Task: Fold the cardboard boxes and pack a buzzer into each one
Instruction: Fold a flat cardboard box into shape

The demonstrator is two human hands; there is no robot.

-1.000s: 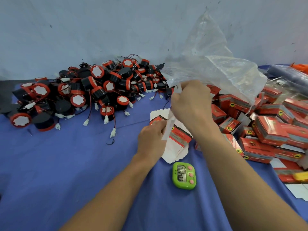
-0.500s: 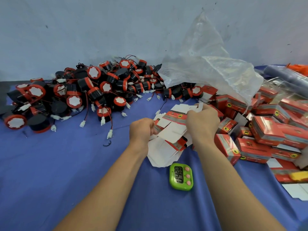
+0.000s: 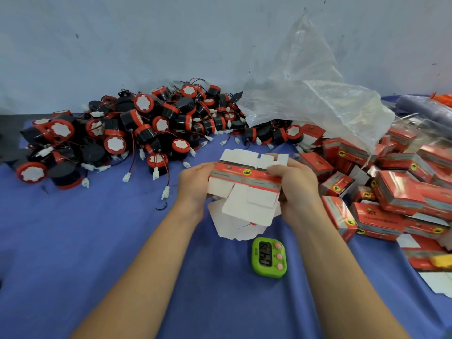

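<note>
A flat unfolded cardboard box (image 3: 247,184), red-printed with white flaps, is held above the blue table between both hands. My left hand (image 3: 194,184) grips its left end and my right hand (image 3: 294,182) grips its right end, thumb over the red band. More flat white box blanks (image 3: 234,226) lie on the cloth just below it. A large pile of black-and-red buzzers (image 3: 137,133) with wires and white plugs lies at the back left. Folded red boxes (image 3: 381,192) are heaped on the right.
A green digital timer (image 3: 269,257) lies on the blue cloth (image 3: 73,241) in front of the hands. A crumpled clear plastic bag (image 3: 315,94) stands behind the red boxes against the wall. Flat white blanks (image 3: 437,282) lie at the right edge.
My right hand came back from the plastic bag toward me. Both hands lifted one flat box off the stack and turned it level, red band facing up.
</note>
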